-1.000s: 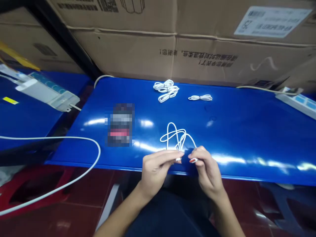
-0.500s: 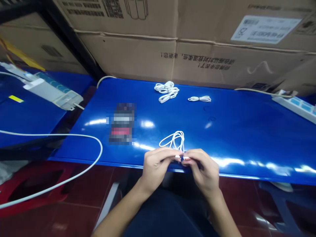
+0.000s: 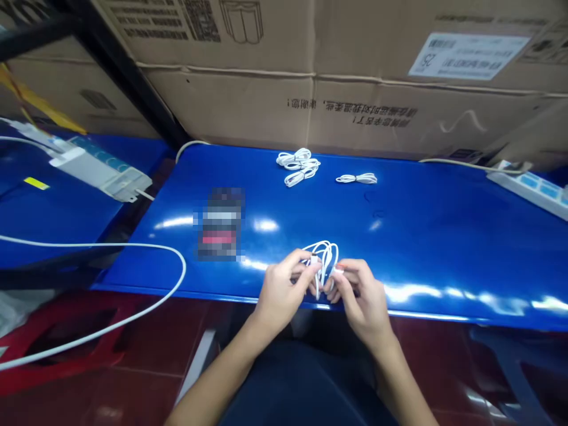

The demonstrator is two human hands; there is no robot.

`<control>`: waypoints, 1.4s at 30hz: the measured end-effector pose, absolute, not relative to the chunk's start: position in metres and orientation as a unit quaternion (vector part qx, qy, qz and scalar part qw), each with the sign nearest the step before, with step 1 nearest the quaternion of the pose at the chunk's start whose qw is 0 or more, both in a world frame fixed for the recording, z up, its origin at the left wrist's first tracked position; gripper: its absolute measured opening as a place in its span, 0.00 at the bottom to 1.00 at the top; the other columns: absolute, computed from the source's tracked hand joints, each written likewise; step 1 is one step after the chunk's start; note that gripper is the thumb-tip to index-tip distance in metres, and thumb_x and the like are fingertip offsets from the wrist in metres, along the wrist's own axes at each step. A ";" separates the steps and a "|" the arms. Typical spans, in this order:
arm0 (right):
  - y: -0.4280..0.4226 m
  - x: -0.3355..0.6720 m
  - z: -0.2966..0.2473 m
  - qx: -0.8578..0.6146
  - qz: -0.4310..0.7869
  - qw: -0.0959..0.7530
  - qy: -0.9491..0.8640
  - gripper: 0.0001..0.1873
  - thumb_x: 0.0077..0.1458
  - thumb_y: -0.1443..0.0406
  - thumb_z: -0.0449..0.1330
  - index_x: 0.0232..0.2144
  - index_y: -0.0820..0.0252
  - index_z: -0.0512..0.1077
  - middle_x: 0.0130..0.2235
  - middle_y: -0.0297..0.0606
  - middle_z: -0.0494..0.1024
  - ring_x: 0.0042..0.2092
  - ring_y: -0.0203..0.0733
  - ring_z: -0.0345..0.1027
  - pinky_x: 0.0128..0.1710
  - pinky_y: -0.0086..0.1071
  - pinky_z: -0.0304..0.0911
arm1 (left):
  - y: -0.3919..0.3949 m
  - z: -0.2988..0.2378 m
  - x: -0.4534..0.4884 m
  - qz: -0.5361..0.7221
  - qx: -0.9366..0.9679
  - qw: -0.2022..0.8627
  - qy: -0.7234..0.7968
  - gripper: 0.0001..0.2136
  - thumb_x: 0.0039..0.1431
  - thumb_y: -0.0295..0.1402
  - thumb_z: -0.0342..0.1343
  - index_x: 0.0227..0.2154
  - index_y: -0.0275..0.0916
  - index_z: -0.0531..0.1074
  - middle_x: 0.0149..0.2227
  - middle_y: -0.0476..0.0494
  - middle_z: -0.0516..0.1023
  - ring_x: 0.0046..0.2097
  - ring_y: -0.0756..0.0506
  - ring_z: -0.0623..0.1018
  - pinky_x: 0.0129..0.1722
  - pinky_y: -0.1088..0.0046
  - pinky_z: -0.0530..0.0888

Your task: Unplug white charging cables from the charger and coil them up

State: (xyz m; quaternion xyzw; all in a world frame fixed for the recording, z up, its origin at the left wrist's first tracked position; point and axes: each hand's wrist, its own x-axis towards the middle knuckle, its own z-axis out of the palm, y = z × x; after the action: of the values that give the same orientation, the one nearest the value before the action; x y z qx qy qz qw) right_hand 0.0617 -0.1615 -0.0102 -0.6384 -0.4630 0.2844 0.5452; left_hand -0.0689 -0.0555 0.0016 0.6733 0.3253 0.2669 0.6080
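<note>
In the head view, the only one we have, we judge the step in hand to be handling both ends of one loose white cable (image 3: 327, 251) and bringing them close together over the near edge of the blue table (image 3: 444, 242). The next move, as we read it, calls for keeping both ends pinched without letting the slack slip.

Our left hand (image 3: 278, 291) is nearly closed: thumb and forefinger nip a white plug (image 3: 314, 261), its dark tip pointing away from us, with the other fingers curled beneath. Our right hand (image 3: 366, 296) is just beside it, also drawn in to a pinch, holding a second plug (image 3: 338, 271) that shows a touch of orange. The fingertips of the two hands nearly meet; whether they touch we cannot tell. The cable's loops rise between them and spread just beyond the fingertips, and a short length hangs down between the hands.

Straight ahead of our hands, well apart from them, lies a cluster of tied white cables (image 3: 298, 167), with a single tied bundle (image 3: 357, 178) to its right. Beyond our left hand, to the left, is a pixelated object (image 3: 220, 228) we cannot make out. Far out past our right hand sits a power strip (image 3: 535, 188), and a cardboard box (image 3: 355, 77) stands behind everything.
</note>
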 end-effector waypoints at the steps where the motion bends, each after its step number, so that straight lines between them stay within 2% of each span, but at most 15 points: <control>1: -0.161 0.062 -0.010 -0.638 0.282 0.536 -0.476 0.04 0.70 0.64 0.54 0.46 0.52 0.66 0.28 0.31 0.78 0.24 0.39 0.73 0.24 0.30 0.71 | -0.056 0.001 -0.070 0.263 0.691 0.596 0.315 0.06 0.68 0.35 0.56 0.39 0.39 0.74 0.22 0.53 0.78 0.22 0.49 0.78 0.26 0.76 0.74; 4: -0.159 0.064 -0.009 -0.633 0.249 0.524 -0.513 0.05 0.69 0.65 0.55 0.46 0.52 0.69 0.33 0.34 0.79 0.29 0.39 0.75 0.29 0.31 0.72 | -0.056 0.000 -0.073 0.261 0.740 0.552 0.283 0.07 0.68 0.32 0.54 0.39 0.39 0.78 0.27 0.50 0.80 0.26 0.49 0.79 0.30 0.75 0.74; 7: -0.158 0.066 -0.007 -0.625 0.206 0.523 -0.541 0.04 0.67 0.66 0.58 0.42 0.53 0.72 0.38 0.37 0.79 0.37 0.43 0.74 0.36 0.34 0.70 | -0.056 0.000 -0.075 0.302 0.752 0.526 0.259 0.10 0.68 0.29 0.53 0.36 0.40 0.79 0.35 0.46 0.83 0.35 0.47 0.81 0.38 0.73 0.76; 10: -0.158 0.067 -0.007 -0.623 0.192 0.522 -0.551 0.04 0.66 0.67 0.58 0.41 0.53 0.73 0.37 0.36 0.78 0.37 0.42 0.73 0.36 0.34 0.69 | -0.055 0.002 -0.075 0.326 0.753 0.515 0.248 0.10 0.68 0.28 0.53 0.35 0.41 0.80 0.37 0.45 0.84 0.39 0.45 0.81 0.41 0.71 0.77; 13: -0.160 0.068 -0.008 -0.632 0.207 0.520 -0.536 0.06 0.67 0.66 0.58 0.43 0.52 0.73 0.36 0.36 0.79 0.35 0.42 0.74 0.35 0.33 0.69 | -0.057 0.004 -0.074 0.303 0.742 0.533 0.272 0.08 0.66 0.28 0.55 0.35 0.41 0.79 0.34 0.47 0.83 0.35 0.46 0.82 0.38 0.72 0.77; 16: -0.161 0.066 -0.009 -0.638 0.239 0.526 -0.509 0.06 0.66 0.65 0.58 0.44 0.52 0.73 0.38 0.37 0.80 0.35 0.42 0.75 0.35 0.34 0.71 | -0.059 0.006 -0.073 0.265 0.702 0.593 0.293 0.04 0.65 0.31 0.58 0.35 0.39 0.77 0.28 0.49 0.82 0.28 0.47 0.81 0.32 0.74 0.76; 18: -0.160 0.065 -0.008 -0.638 0.263 0.534 -0.488 0.05 0.66 0.64 0.58 0.44 0.52 0.73 0.38 0.38 0.80 0.36 0.42 0.75 0.35 0.34 0.71 | -0.059 0.007 -0.073 0.248 0.670 0.632 0.299 0.05 0.65 0.33 0.59 0.35 0.39 0.76 0.27 0.49 0.81 0.28 0.47 0.81 0.30 0.74 0.76; 21: -0.158 0.068 -0.003 -0.617 0.313 0.603 -0.397 0.05 0.69 0.59 0.55 0.44 0.52 0.68 0.35 0.36 0.80 0.31 0.41 0.75 0.30 0.33 0.70 | -0.054 0.008 -0.072 0.266 0.604 0.681 0.317 0.07 0.64 0.37 0.59 0.36 0.38 0.75 0.25 0.48 0.80 0.26 0.48 0.80 0.28 0.75 0.73; 25: -0.161 0.087 0.003 -0.575 0.388 0.686 -0.220 0.13 0.66 0.51 0.57 0.41 0.52 0.64 0.24 0.29 0.76 0.21 0.38 0.69 0.20 0.29 0.62 | -0.043 0.013 -0.077 0.291 0.514 0.738 0.327 0.12 0.66 0.45 0.56 0.37 0.40 0.70 0.15 0.52 0.74 0.16 0.49 0.71 0.18 0.77 0.65; 28: -0.171 0.107 0.004 -0.602 0.371 0.679 -0.199 0.16 0.63 0.50 0.61 0.41 0.52 0.65 0.23 0.29 0.75 0.23 0.39 0.70 0.21 0.30 0.64 | -0.037 0.019 -0.084 0.316 0.506 0.728 0.337 0.13 0.67 0.46 0.54 0.39 0.42 0.67 0.13 0.55 0.72 0.13 0.50 0.67 0.16 0.79 0.61; 33: -0.191 0.128 0.002 -0.668 0.338 0.619 -0.238 0.21 0.60 0.47 0.63 0.42 0.53 0.63 0.25 0.32 0.78 0.27 0.44 0.75 0.25 0.34 0.67 | -0.029 0.023 -0.097 0.411 0.541 0.627 0.381 0.12 0.68 0.45 0.55 0.39 0.41 0.68 0.14 0.55 0.72 0.15 0.52 0.68 0.19 0.80 0.65; 38: -0.201 0.140 0.000 -0.702 0.298 0.598 -0.246 0.24 0.58 0.44 0.63 0.41 0.52 0.62 0.22 0.31 0.77 0.24 0.44 0.73 0.23 0.34 0.66 | -0.020 0.023 -0.108 0.479 0.526 0.580 0.397 0.12 0.67 0.44 0.56 0.40 0.41 0.68 0.17 0.55 0.73 0.19 0.51 0.73 0.23 0.78 0.71; 42: -0.199 0.140 -0.005 -0.711 0.301 0.580 -0.262 0.22 0.60 0.44 0.60 0.42 0.52 0.61 0.23 0.32 0.78 0.25 0.46 0.74 0.24 0.36 0.67 | -0.018 0.020 -0.110 0.457 0.537 0.595 0.386 0.11 0.65 0.42 0.59 0.39 0.40 0.69 0.23 0.51 0.80 0.22 0.49 0.78 0.22 0.77 0.73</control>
State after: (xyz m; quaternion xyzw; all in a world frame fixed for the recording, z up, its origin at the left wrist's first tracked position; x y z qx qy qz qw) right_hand 0.1400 -0.1987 -0.0053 -0.7107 -0.2617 0.3008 0.5796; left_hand -0.1101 -0.0180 0.0203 0.5370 0.3856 0.4574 0.5947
